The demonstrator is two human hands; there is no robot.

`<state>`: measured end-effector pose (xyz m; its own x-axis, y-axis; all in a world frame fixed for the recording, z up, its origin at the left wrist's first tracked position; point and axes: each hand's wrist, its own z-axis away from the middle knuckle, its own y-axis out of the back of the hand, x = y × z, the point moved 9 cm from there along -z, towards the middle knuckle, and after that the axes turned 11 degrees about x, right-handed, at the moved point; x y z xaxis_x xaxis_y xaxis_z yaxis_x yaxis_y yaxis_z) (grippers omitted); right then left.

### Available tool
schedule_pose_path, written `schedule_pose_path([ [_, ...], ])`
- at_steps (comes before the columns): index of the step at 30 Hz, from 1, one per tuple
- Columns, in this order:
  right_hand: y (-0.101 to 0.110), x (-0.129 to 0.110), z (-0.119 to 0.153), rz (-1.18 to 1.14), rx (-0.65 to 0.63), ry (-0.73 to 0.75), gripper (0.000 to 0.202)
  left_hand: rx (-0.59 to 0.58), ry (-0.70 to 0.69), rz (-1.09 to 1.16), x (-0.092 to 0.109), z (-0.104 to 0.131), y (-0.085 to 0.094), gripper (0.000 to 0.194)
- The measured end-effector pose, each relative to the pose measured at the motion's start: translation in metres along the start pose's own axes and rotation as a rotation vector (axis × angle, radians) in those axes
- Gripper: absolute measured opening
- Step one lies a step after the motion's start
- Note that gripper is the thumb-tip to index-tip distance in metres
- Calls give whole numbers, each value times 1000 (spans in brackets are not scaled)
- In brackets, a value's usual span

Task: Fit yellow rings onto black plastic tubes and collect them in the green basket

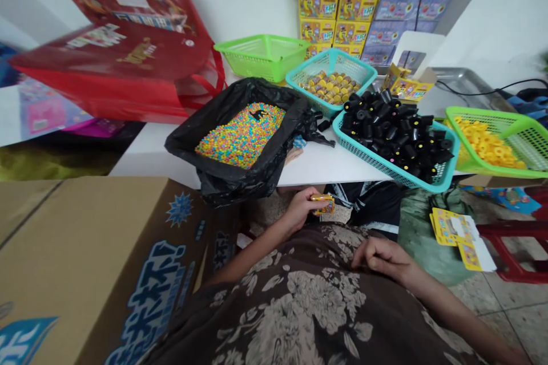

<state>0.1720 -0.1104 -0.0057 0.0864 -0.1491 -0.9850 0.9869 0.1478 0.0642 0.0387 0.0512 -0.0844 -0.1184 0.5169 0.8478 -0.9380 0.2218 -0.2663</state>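
Observation:
Just below the table edge, my left hand [301,209] is closed on a small stack of yellow printed pieces [324,204]; I cannot tell whether they are cards or labels. My right hand [381,256] lies against the flowered brown garment [308,296] with its fingers curled in and the thumb against them. Whatever may be inside those fingers is hidden. Beyond my left hand, a black-lined tray [184,140] holds many tiny coloured candy balls [240,134]. A turquoise basket [385,166] heaped with black plastic caps [394,131] stands to its right.
Behind these are a green basket [265,57] and another turquoise basket [295,77] with small yellow-topped containers [331,86]. Yellow ring-like pieces [488,142] fill a right-hand basket. A large carton [77,251] flanks my left; yellow cards [454,234] lie on a green sack [428,256].

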Motion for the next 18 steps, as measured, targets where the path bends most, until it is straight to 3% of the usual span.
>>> schedule_pose_path([
  [4, 9, 5, -8, 6, 76, 63, 42, 4, -3, -17, 1, 0, -3, 49],
  [11, 14, 34, -28, 98, 66, 68, 39, 14, 23, -18, 1, 0, -3, 53],
  [18, 8, 29, -30, 220, -10, 196, 37, 25, 32, -18, -2, 1, 0, 52],
])
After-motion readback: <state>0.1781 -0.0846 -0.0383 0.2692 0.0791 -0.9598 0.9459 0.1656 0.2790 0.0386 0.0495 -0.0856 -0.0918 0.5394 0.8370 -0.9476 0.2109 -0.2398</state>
